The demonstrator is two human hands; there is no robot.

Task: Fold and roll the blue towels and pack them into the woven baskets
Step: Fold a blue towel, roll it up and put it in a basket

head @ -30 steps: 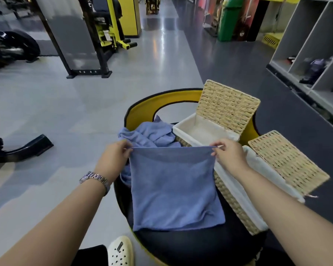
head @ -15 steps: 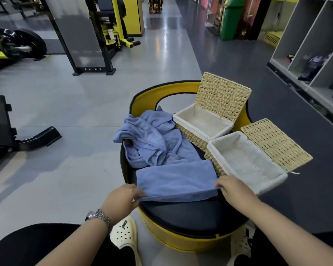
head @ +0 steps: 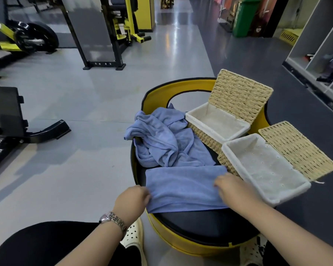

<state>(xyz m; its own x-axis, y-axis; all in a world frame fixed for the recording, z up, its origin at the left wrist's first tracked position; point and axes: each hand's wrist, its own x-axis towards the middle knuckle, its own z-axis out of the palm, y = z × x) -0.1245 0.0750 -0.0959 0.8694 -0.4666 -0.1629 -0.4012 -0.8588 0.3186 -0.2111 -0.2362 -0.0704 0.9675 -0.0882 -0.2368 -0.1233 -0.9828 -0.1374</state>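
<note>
Our left hand (head: 132, 198) is pinching the near-left edge of the folded blue terry towel (head: 183, 187), while our right hand (head: 234, 187) is lying flat, fingers together, on its right end, beside the near white-lined woven basket (head: 265, 169).

Towels (head: 173, 150) left of baskets (head: 244, 143)

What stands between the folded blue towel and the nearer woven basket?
Nothing visible. The folded blue towel lies beside the nearer woven basket with white lining; its lid is open and the inside looks empty.
</note>
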